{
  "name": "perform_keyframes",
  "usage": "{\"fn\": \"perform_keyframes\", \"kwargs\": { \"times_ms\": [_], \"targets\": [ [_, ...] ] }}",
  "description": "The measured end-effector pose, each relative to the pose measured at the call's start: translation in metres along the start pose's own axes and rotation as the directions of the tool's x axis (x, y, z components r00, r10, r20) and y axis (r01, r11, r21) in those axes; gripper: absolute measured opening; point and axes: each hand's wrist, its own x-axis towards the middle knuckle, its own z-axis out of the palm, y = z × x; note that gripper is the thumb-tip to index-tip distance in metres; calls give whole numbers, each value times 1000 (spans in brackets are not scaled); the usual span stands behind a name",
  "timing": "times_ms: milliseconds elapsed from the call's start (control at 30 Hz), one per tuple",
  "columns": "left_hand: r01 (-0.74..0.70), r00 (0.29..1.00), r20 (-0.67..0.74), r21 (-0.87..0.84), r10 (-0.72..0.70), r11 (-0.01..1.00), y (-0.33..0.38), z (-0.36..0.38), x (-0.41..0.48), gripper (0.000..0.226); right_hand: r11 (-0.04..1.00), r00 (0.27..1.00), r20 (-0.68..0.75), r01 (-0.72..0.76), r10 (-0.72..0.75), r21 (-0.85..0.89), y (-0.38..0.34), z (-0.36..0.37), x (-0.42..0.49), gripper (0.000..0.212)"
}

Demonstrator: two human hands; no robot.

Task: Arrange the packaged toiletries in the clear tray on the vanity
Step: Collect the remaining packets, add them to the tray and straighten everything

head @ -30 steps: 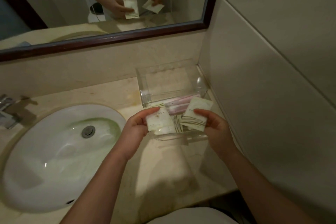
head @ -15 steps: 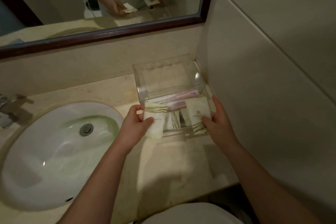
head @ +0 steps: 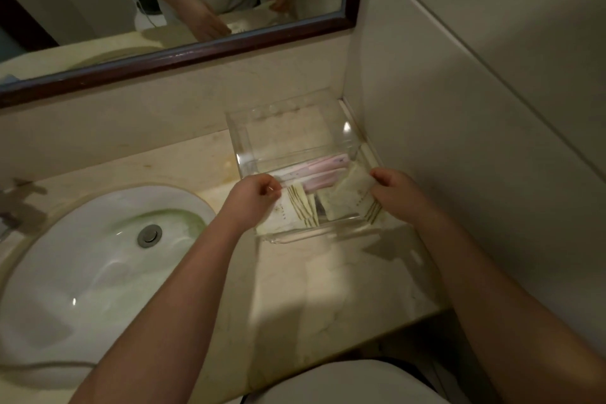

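A clear plastic tray (head: pixel 288 118) sits on the vanity in the corner by the wall. Inside it lie pink wrapped packets (head: pixel 323 170) across the middle and several white sachets with gold stripes at the front. My left hand (head: pixel 254 198) pinches the top of a white sachet (head: pixel 285 213) lying at the tray's front left. My right hand (head: pixel 398 190) pinches the edge of another white sachet (head: pixel 349 198) at the front right. Both sachets are down inside the tray.
A white oval sink (head: pixel 98 266) with a metal drain (head: pixel 149 235) lies left of the tray. A dark-framed mirror (head: pixel 183 52) runs along the back. The tiled side wall (head: pixel 475 141) stands right of the tray. A tap (head: pixel 13 207) shows at the far left.
Both hands lowered their sachets from above the tray's front edge down into the tray. The camera has shifted slightly.
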Motion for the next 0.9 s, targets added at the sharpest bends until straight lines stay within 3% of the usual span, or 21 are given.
{"fn": "perform_keyframes", "kwargs": {
  "times_ms": [133,233,600,700,800,900],
  "targets": [
    [-20,999,51,83,16,996,3,14,4,20,995,997,75,-16,23,-100,-6,-2,14,27],
    [-31,998,59,142,23,989,4,20,6,25,984,985,165,-16,46,-176,-8,-7,25,17],
    [-21,994,-93,281,49,959,1,33,3,11,858,929,367,161,34,-487,-26,0,52,17],
    [-42,983,-154,324,97,945,0,37,-1,10,831,952,306,159,14,-533,-21,8,49,17],
    [-79,963,-205,398,173,914,-6,43,-10,30,836,983,180,132,-40,-533,-14,16,43,18],
    [-226,936,-140,469,325,854,-15,53,-23,42,771,987,71,155,-141,-618,-6,22,36,35]
  ]
}}
